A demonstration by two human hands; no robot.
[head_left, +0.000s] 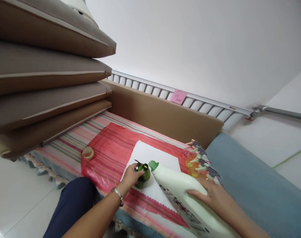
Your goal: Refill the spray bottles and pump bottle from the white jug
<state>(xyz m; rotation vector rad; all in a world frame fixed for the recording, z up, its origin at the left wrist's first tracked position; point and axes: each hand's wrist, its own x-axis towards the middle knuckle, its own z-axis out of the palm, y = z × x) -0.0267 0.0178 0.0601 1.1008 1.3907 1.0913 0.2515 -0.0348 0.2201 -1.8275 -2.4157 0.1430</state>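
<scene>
My left hand (131, 175) is closed around a small dark green bottle (143, 178) whose round neck opening faces up. A black pump top (137, 163) shows by the same fingers; how it is held is partly hidden. My right hand (210, 191) grips a large pale green detergent jug (176, 181) at its handle. The jug is tilted, its green spout (153, 165) close beside the small bottle's neck. No stream of liquid can be made out between them. Both are over a white paper sheet (148, 153) with a zigzag edge.
A red translucent plastic sheet (111, 142) covers part of the striped cloth (83, 127). A small round container (87, 152) stands at left. Several sunglasses (202, 160) lie at right. Stacked brown cushions (49, 72) rise at left, and a brown board (152, 109) borders the back.
</scene>
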